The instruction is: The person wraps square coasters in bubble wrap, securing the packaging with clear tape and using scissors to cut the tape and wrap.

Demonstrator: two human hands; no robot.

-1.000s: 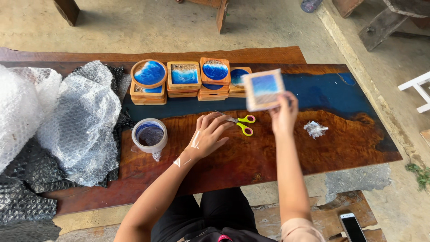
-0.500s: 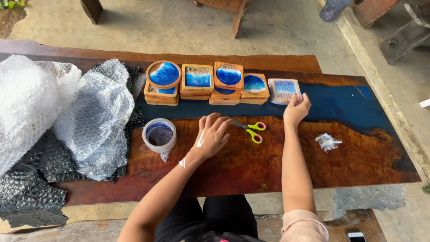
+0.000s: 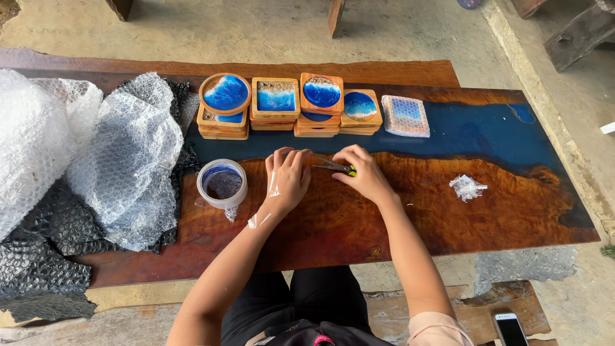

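At frame centre, your right hand [image 3: 364, 174] closes over the scissors [image 3: 333, 165]; their metal blades point left under your left hand [image 3: 288, 179], which lies flat, holding nothing. Yellow handle peeks out.

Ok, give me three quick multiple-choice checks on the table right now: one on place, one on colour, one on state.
1. Where does the bubble-wrapped coaster lie?
A. at the right end of the coaster row
B. inside the tape roll
C. on the floor

2. What colour are the handles of the scissors?
A. red
B. yellow
C. green

3. What is the right hand doing?
A. raised in the air
B. resting on the scissors
C. gripping the tape roll

Answers:
1 A, it sits just right of the coaster stacks.
2 B, a yellow handle shows under the fingers.
3 B, its fingers cover the handles; the tape roll lies beside the left hand, untouched.
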